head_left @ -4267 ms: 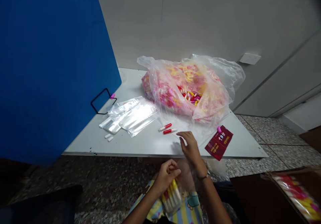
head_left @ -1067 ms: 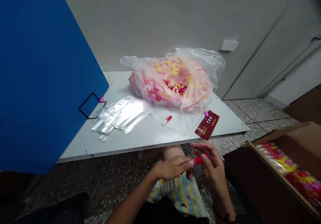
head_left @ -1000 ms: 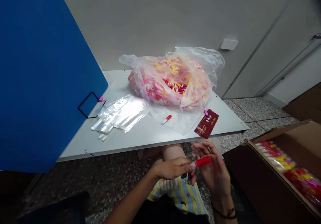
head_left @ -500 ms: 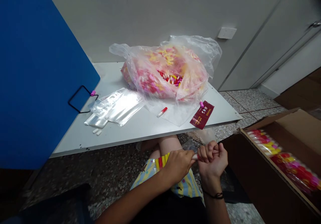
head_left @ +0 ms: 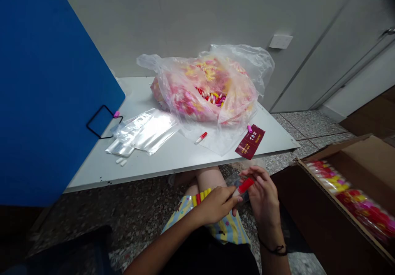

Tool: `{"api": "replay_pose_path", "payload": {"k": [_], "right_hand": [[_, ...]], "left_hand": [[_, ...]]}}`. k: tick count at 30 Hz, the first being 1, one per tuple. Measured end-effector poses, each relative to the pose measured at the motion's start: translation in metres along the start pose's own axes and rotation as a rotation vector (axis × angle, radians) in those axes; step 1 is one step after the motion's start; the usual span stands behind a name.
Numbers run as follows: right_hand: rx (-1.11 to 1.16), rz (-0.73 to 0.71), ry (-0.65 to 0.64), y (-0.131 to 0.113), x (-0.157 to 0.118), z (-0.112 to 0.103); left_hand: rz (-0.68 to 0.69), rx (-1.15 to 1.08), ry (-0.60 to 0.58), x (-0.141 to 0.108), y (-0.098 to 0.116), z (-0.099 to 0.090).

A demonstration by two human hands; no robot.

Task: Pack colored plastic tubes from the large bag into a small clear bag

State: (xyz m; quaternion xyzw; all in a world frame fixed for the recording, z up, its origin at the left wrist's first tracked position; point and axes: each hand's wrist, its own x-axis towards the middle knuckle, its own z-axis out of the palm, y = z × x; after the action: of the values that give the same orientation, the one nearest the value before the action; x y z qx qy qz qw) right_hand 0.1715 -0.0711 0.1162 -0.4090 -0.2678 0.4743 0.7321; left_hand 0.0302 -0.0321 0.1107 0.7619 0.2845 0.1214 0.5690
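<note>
My left hand (head_left: 218,205) pinches a small clear tube with a red cap (head_left: 246,186) above my lap. The cap points up and to the right. Beside it my right hand (head_left: 262,190) is open, its fingers apart and curved round the capped end. Several yellow and red capped tubes (head_left: 202,196) lie in a row on my lap, partly hidden by my left hand. On the table (head_left: 173,162) stands a big clear bag (head_left: 185,98) full of red, pink, yellow and white pieces. A single red-capped tube (head_left: 201,138) lies in front of it.
Clear plastic sleeves (head_left: 145,133), two white pieces (head_left: 121,161) and a dark red card (head_left: 250,142) lie on the table. A blue panel (head_left: 55,94) stands at the left. At the right, an open cardboard box (head_left: 314,209) holds packed coloured tubes.
My right hand has opened and moved off the tube, showing its red cap. My left hand still holds the tube, now tilted up. The view has shifted slightly.
</note>
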Motion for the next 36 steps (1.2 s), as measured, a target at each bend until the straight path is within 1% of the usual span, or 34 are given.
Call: {"api": "replay_pose_path", "payload": {"k": [4, 6, 8, 12, 13, 15, 18, 20, 23, 26, 28, 30, 31, 33, 35, 36], "right_hand": [[-0.229, 0.102, -0.142, 0.002, 0.000, -0.016], [-0.323, 0.119, -0.182, 0.001, 0.000, -0.021], [-0.385, 0.119, -0.210, -0.002, 0.000, -0.024], [-0.486, 0.166, -0.277, -0.009, -0.001, -0.027], [-0.504, 0.169, -0.285, -0.009, -0.001, -0.027], [-0.530, 0.148, -0.270, -0.009, 0.000, -0.027], [-0.582, 0.086, -0.187, -0.004, 0.002, -0.026], [-0.615, 0.054, -0.121, 0.000, 0.002, -0.024], [-0.625, 0.020, -0.026, 0.004, 0.002, -0.022], [-0.616, 0.009, 0.037, 0.007, 0.001, -0.019], [-0.610, 0.006, 0.051, 0.009, 0.000, -0.017], [-0.603, 0.000, 0.063, 0.012, 0.000, -0.016], [-0.597, 0.000, 0.067, 0.013, 0.000, -0.016], [-0.580, 0.001, 0.090, 0.013, 0.001, -0.017], [-0.570, -0.030, 0.167, 0.011, 0.002, -0.021], [-0.577, -0.061, 0.223, 0.009, 0.002, -0.023]], "left_hand": [[-0.008, -0.261, -0.044, 0.001, -0.007, 0.000], [-0.004, -0.334, -0.091, 0.000, -0.008, -0.002], [0.001, -0.348, -0.142, -0.002, -0.007, -0.004], [-0.018, -0.296, -0.236, -0.007, -0.003, -0.006], [-0.025, -0.275, -0.244, -0.008, -0.002, -0.005], [-0.031, -0.189, -0.185, -0.009, -0.002, -0.002], [-0.049, 0.091, 0.021, -0.007, -0.005, 0.006], [-0.090, 0.305, 0.138, -0.006, -0.007, 0.011], [-0.156, 0.529, 0.224, -0.003, -0.007, 0.018], [-0.211, 0.635, 0.259, -0.002, -0.005, 0.021], [-0.253, 0.668, 0.279, -0.002, -0.002, 0.021], [-0.260, 0.666, 0.299, -0.002, -0.001, 0.020], [-0.232, 0.641, 0.310, -0.002, -0.002, 0.018], [-0.122, 0.533, 0.338, -0.001, -0.006, 0.013], [-0.013, 0.387, 0.374, 0.001, -0.015, 0.007], [0.017, 0.322, 0.399, 0.003, -0.021, 0.004]]}}
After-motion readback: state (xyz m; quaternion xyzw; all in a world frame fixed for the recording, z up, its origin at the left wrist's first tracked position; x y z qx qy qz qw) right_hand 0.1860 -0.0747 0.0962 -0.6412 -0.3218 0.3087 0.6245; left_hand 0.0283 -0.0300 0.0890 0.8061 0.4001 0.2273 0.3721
